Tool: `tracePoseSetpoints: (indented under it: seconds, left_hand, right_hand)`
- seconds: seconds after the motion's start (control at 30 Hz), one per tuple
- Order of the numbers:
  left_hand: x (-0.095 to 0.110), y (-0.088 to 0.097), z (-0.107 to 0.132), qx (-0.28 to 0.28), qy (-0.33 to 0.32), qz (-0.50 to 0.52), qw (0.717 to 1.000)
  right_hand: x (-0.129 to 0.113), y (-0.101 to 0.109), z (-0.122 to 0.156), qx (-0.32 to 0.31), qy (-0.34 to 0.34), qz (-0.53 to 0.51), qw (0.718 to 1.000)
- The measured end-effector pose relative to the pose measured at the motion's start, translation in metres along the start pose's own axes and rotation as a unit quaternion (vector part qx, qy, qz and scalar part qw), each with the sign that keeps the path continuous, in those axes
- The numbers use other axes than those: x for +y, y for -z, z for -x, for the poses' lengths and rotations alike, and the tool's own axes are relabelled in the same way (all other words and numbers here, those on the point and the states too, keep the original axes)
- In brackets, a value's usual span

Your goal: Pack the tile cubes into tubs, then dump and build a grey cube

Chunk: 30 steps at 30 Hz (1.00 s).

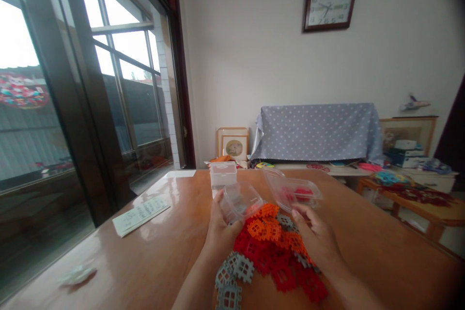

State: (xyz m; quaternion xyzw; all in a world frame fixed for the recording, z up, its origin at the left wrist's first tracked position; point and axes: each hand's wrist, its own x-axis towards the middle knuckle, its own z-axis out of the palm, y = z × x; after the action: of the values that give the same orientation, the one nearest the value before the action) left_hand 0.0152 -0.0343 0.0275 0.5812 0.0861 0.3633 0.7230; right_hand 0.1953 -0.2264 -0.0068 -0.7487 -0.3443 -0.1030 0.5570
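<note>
In the head view, a loose pile of interlocking plastic pieces [272, 247] in red, orange and grey is spread on a glossy wooden table [381, 261]. The bulk of the pieces is lying in this pile, with grey ones at its near end and orange ones toward its far end. Just above the pile, a clear plastic box [240, 202] is held in the left hand [221, 235], with the fingers curled closed around its lower side. Something is faintly seen inside it, but what it is cannot be told. To the right of that box, a second clear plastic box [300, 193] is gripped near its edge by the right hand [316, 237], between thumb and fingers, and what appears to be its lid is raised open. A few red pieces [303, 193] are seen inside it. Beyond the pile, a clear box with a white lid [223, 174] stands on the table. Left of the pile, a printed sheet of paper [141, 215] lies flat, and a crumpled tissue [77, 275] lies farther off. Right of the pile, a low wooden side table [432, 218] stands beyond the table's edge.
</note>
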Motion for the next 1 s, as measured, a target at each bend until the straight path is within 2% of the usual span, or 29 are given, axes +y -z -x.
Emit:
tracePoseSetpoints:
  seconds: [0.07, 0.17, 0.33, 0.5, 0.57, 0.6, 0.7, 0.77, 0.83, 1.0]
  left_hand:
    - [0.006, -0.004, 0.003, 0.006, 0.011, 0.016, 1.0]
    - [0.014, -0.004, 0.006, -0.017, 0.034, 0.044, 0.998]
    - [0.02, 0.004, 0.006, -0.056, 0.074, 0.064, 0.994]
    - [0.012, 0.016, 0.002, -0.096, 0.098, 0.094, 0.986]
    - [0.007, 0.023, 0.001, -0.096, 0.119, 0.1, 0.983]
    - [0.004, 0.027, 0.0, -0.099, 0.128, 0.104, 0.981]
    - [-0.001, 0.037, -0.001, -0.132, 0.141, 0.126, 0.973]
    - [-0.001, 0.04, 0.0, -0.158, 0.14, 0.142, 0.967]
    - [0.0, 0.04, 0.001, -0.179, 0.141, 0.153, 0.962]
    - [0.001, 0.035, 0.004, -0.198, 0.144, 0.175, 0.954]
  right_hand:
    - [-0.002, 0.001, 0.0, 0.003, 0.032, 0.003, 0.999]
    - [-0.006, 0.001, 0.001, 0.006, 0.061, -0.009, 0.998]
    - [-0.013, 0.0, 0.003, 0.019, 0.001, -0.086, 0.996]
    - [-0.017, 0.002, 0.003, 0.009, -0.044, -0.14, 0.989]
    - [-0.017, 0.004, 0.002, 0.002, -0.097, -0.225, 0.969]
    - [-0.017, 0.006, 0.0, -0.004, -0.121, -0.284, 0.951]
    - [-0.019, 0.012, -0.004, -0.056, -0.171, -0.453, 0.873]
    - [-0.02, 0.015, -0.005, -0.109, -0.203, -0.507, 0.831]
    - [-0.02, 0.016, -0.005, -0.143, -0.236, -0.52, 0.808]
    - [-0.013, 0.01, -0.003, -0.159, -0.305, -0.514, 0.786]
